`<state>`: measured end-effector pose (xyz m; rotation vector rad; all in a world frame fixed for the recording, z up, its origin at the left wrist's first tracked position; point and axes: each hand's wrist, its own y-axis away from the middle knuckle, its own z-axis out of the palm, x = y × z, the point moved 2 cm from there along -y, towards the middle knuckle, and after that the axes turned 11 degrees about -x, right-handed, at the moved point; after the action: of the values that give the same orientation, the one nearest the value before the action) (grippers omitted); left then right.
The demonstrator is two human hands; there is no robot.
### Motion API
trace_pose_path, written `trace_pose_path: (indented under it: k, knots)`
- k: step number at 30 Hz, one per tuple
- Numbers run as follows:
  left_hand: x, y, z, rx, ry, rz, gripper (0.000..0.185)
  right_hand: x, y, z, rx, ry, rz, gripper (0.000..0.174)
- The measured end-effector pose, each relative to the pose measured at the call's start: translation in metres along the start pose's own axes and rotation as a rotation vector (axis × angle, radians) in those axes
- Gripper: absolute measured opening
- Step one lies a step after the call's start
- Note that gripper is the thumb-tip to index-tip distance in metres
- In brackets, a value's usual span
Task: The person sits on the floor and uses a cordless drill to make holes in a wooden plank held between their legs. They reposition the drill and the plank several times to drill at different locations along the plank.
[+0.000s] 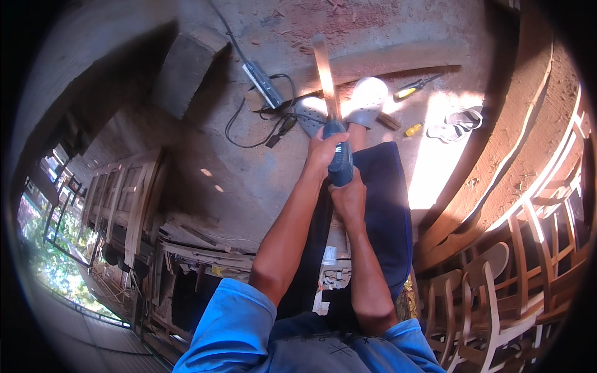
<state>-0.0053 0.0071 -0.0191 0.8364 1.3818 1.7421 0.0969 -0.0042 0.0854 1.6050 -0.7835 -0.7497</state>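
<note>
Both my hands grip a teal corded power tool [341, 163], whose exact kind I cannot tell. My left hand [322, 150] wraps its far part, with the thumb across the top. Around its near end closes my right hand [349, 193]. A narrow wooden strip [324, 70] runs away from the tool's far end, passing between my two feet in grey clogs [368, 100]. Sunlight falls on part of the strip. The tool's far end and any contact with the wood are hard to make out.
Left of my feet lie a power strip [262, 85] with looping black cable and a dark-handled flat-bladed tool [281, 132]. Rightward are a yellow-and-black handled tool [410, 89], a small yellow object [413, 129], a wood offcut [388, 121] and sandals [456, 125]. Wooden chairs [489, 289] stand lower right.
</note>
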Motion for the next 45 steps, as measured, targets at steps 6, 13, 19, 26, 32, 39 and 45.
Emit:
trace_pose_path:
  k: [6,13,19,26,32,39,45]
  knots:
    - [-0.007,0.018,0.002,0.000,0.003,0.036,0.044,0.007,0.019,0.002,0.008,-0.017,-0.022,0.059]
    - [-0.006,0.023,0.003,-0.005,0.015,0.051,0.047,0.007,0.024,0.002,0.005,-0.070,-0.024,0.058]
    - [-0.001,0.013,0.002,-0.002,0.012,0.032,0.048,0.004,0.011,0.004,0.018,-0.031,-0.039,0.058]
    - [0.002,-0.004,-0.001,0.048,0.011,-0.036,0.047,0.001,-0.006,0.004,0.012,-0.032,-0.008,0.060]
    - [0.003,-0.008,-0.001,0.021,0.028,-0.017,0.048,-0.002,-0.011,0.003,0.008,-0.017,0.020,0.061]
    - [0.000,-0.016,-0.004,0.012,0.068,0.001,0.048,0.001,-0.019,0.003,0.017,0.047,-0.003,0.060]
    - [0.000,-0.019,-0.004,0.004,0.076,0.009,0.049,-0.001,-0.021,0.001,0.008,0.038,-0.038,0.058]
